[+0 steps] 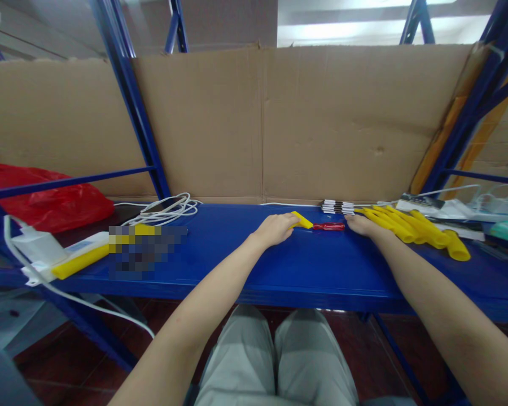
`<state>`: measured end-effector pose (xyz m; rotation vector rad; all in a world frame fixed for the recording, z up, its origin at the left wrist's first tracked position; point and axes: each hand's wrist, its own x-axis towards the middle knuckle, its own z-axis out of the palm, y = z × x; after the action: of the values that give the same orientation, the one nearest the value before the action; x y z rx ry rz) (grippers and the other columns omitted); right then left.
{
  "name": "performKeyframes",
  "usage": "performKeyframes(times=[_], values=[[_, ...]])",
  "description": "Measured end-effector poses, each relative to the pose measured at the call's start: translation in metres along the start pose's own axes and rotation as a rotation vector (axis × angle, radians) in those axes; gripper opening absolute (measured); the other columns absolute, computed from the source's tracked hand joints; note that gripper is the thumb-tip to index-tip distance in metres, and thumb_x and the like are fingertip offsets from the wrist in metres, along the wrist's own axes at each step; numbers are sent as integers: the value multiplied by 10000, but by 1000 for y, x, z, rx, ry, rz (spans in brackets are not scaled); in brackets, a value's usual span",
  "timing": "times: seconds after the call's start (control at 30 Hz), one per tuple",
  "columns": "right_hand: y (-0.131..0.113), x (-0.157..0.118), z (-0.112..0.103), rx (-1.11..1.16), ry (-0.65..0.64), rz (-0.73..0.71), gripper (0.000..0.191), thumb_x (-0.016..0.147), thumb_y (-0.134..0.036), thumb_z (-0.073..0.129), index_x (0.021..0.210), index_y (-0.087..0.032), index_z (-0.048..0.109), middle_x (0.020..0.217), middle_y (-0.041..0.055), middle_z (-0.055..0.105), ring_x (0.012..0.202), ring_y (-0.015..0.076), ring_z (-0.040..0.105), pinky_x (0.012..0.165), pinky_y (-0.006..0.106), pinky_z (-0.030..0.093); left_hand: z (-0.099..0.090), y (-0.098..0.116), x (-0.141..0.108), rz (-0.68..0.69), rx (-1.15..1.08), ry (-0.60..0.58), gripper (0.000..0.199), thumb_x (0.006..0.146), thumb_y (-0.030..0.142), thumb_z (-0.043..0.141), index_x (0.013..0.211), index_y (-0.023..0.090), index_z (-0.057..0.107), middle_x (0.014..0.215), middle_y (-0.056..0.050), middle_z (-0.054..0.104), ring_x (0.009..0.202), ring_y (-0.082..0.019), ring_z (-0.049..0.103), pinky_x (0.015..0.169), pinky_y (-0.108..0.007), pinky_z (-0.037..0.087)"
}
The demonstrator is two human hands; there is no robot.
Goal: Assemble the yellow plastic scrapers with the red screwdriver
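Over the middle of the blue shelf, my left hand (275, 229) is closed around a short yellow piece (302, 220), whose tapered end sticks out past my fingers. A screwdriver with a clear red handle (329, 226) lies just right of that piece, between my two hands. My right hand (359, 224) rests low at the shelf surface, by a small stack of white and dark flat pieces (337, 207). Its fingertips are too small and partly hidden to show a grip. Several yellow tubes (410, 224) lie immediately to its right.
A cardboard sheet (211, 124) walls the back of the blue shelf (220, 254). At left are a white power strip (88, 245) with a plug, coiled white cable (169, 211) and a red plastic bag (46, 194). White packets (457, 208) and wires lie at far right.
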<state>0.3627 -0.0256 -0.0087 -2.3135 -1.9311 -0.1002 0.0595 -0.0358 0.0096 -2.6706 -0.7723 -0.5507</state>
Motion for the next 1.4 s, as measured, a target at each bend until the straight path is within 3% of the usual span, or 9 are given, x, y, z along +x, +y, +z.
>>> performKeyframes(times=[0.2, 0.43, 0.7, 0.93, 1.07, 1.2, 1.3, 1.4], values=[[6, 2, -1, -28, 52, 11, 427, 842, -132, 306, 1144, -111, 608, 1168, 130, 624, 1085, 217, 564, 927, 320, 413, -1, 0, 0, -9, 15, 2, 360, 830, 161, 493, 1173, 242, 565, 1221, -14, 596, 1076, -166, 582, 903, -289, 466], [17, -2, -5, -117, -51, 20, 448, 769, -103, 393, 1166, -99, 600, 1183, 166, 606, 1056, 250, 579, 894, 341, 433, -5, 3, 1, -21, 16, -17, 342, 837, 164, 488, 1159, 239, 576, 1216, -14, 597, 1071, -171, 584, 882, -278, 475], [5, -1, 1, -88, -73, -11, 439, 794, -106, 388, 1186, -132, 585, 1196, 159, 598, 1085, 257, 561, 933, 371, 406, -6, 4, 0, -28, 28, -24, 351, 839, 168, 490, 1172, 246, 566, 1220, -9, 594, 1060, -165, 588, 873, -266, 476], [12, -10, -16, -120, -14, 59, 423, 761, -101, 419, 1141, -87, 605, 1127, 173, 631, 1030, 262, 594, 857, 328, 453, -3, 1, 1, -18, 19, -2, 344, 835, 168, 485, 1158, 248, 574, 1228, -7, 590, 1080, -162, 578, 884, -266, 472], [18, -15, -24, -134, -58, 118, 347, 785, -171, 432, 1029, -102, 668, 1048, 169, 660, 993, 274, 612, 816, 335, 472, -2, 0, 1, -11, 8, 6, 340, 837, 174, 486, 1156, 250, 573, 1201, -10, 607, 1072, -163, 583, 896, -279, 468], [15, -16, -20, -108, -105, 75, 331, 806, -286, 454, 991, -137, 686, 1048, 150, 663, 996, 281, 608, 849, 376, 463, -1, 0, 0, -13, 7, 15, 341, 835, 169, 487, 1155, 248, 575, 1221, -9, 596, 1079, -161, 579, 904, -281, 464], [14, -14, -13, -84, -133, 55, 331, 790, -250, 483, 1040, -140, 670, 1064, 157, 656, 1021, 286, 595, 888, 385, 441, -1, 0, 0, -16, 12, 20, 344, 828, 160, 495, 1150, 250, 577, 1237, -2, 586, 1091, -159, 572, 906, -278, 463], [18, -10, -4, -37, -41, 53, 388, 769, -207, 507, 1132, -158, 634, 1008, 163, 671, 980, 303, 609, 881, 409, 440, -1, 0, 0, -18, 14, 8, 339, 831, 165, 493, 1151, 239, 578, 1230, -12, 591, 1083, -167, 578, 899, -285, 468]])
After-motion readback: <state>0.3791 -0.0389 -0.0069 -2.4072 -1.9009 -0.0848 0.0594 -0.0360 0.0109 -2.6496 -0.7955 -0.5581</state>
